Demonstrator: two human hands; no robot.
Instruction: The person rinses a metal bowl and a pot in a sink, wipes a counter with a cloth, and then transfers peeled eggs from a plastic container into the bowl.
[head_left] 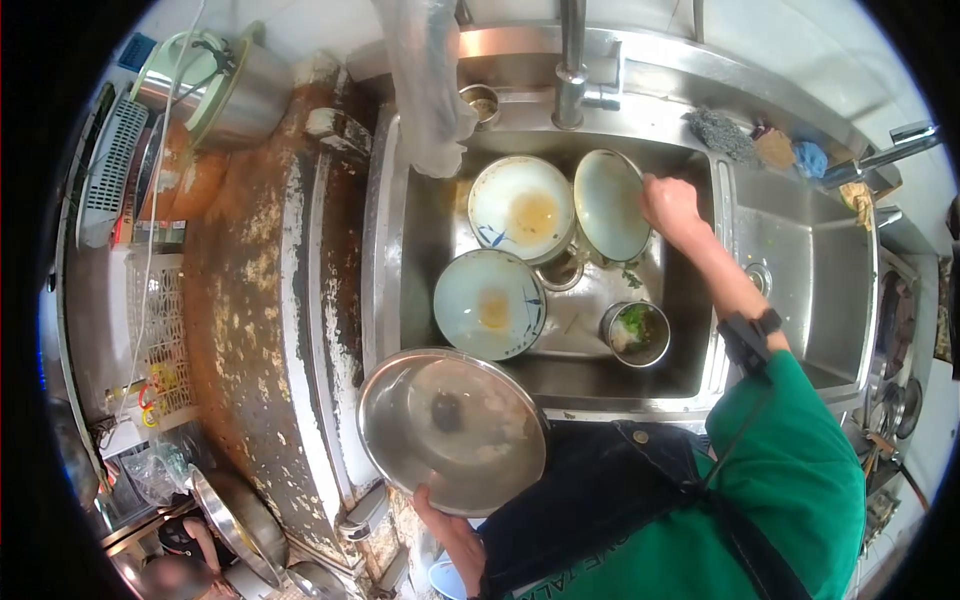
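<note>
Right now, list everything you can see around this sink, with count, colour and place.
Round white plates with brown residue: three, in the left sink basin, one tilted.
Small steel cup with green scraps: one, basin's near right.
Large steel pot lid: one, silver, at the near sink edge.
Steel tap: one, behind the basin.
Scrubbers and cloths: several, grey, brown, blue, on the back ledge.
Steel pot: one, far left counter.
Left hand: holds the lid's near rim.
Right hand: grips the tilted plate.
</note>
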